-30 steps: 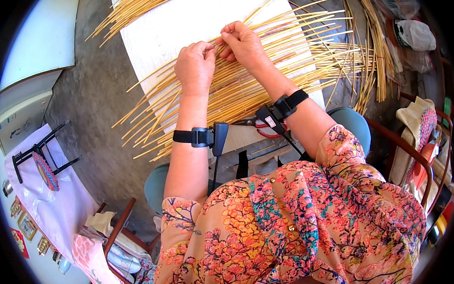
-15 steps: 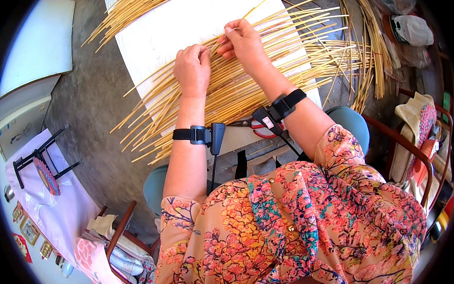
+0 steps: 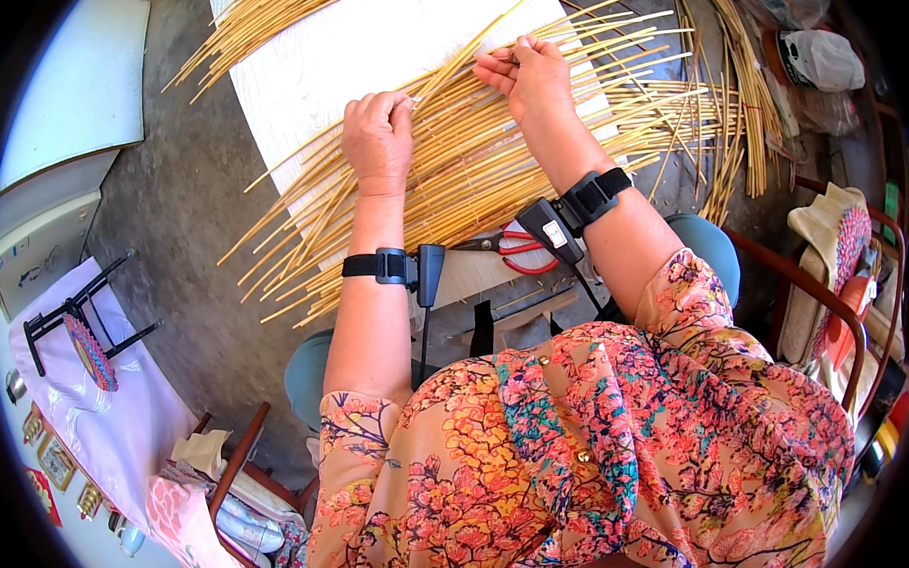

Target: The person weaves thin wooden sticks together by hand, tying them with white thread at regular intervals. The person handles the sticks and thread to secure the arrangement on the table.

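Note:
A wide layer of thin yellow-brown sticks point(image 3: 458, 174) lies side by side across a white board point(image 3: 383, 51), their ends fanning out unevenly. At its far edge my left hand point(image 3: 377, 141) is closed, thumb against forefinger, with a tiny pale bit at the fingertips. My right hand point(image 3: 537, 82) is farther right along that edge, its thumb and forefinger pinched together and the other fingers loosely stretched. What either pinch holds is too small to make out. A few sticks slant away from the layer between my hands.
Red-handled scissors point(image 3: 526, 248) lie near my right wrist strap. Another bundle of sticks point(image 3: 273, 27) is at the far left of the board. More sticks point(image 3: 746, 104) lie at the right. Wooden-armed chairs point(image 3: 805, 286) and a lilac-covered table point(image 3: 121, 373) stand at the sides.
My right hand has moved rightward, widening the gap between my hands. My left hand has shifted slightly left. More of the slanting sticks and the scissors now show.

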Action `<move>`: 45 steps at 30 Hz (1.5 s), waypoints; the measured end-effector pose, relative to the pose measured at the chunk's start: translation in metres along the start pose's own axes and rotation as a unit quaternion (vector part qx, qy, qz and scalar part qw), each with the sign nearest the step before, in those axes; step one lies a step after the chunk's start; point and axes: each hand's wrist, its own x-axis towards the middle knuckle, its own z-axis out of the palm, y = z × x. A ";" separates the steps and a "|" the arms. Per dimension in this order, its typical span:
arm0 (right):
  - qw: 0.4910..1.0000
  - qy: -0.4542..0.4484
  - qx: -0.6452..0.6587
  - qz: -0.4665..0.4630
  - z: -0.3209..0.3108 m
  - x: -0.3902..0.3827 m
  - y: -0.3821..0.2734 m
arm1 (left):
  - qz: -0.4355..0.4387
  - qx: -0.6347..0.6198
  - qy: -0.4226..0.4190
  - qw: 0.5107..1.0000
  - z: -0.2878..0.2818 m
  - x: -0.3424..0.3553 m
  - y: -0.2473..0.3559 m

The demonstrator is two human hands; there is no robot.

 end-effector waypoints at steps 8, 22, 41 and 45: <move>0.997 -0.027 -0.013 -0.069 0.002 -0.005 -0.025 | 0.043 0.018 -0.004 0.999 -0.003 0.000 -0.005; 0.971 -0.166 -0.055 -0.164 0.044 -0.060 -0.050 | 0.090 0.051 0.002 0.995 -0.005 -0.004 -0.013; 0.967 -0.218 -0.090 -0.092 0.038 -0.047 -0.037 | -0.015 0.056 -0.057 0.997 -0.018 0.009 -0.014; 0.951 -0.234 -0.155 -0.128 0.035 -0.050 -0.041 | 0.004 0.101 -0.072 0.992 -0.014 0.009 -0.016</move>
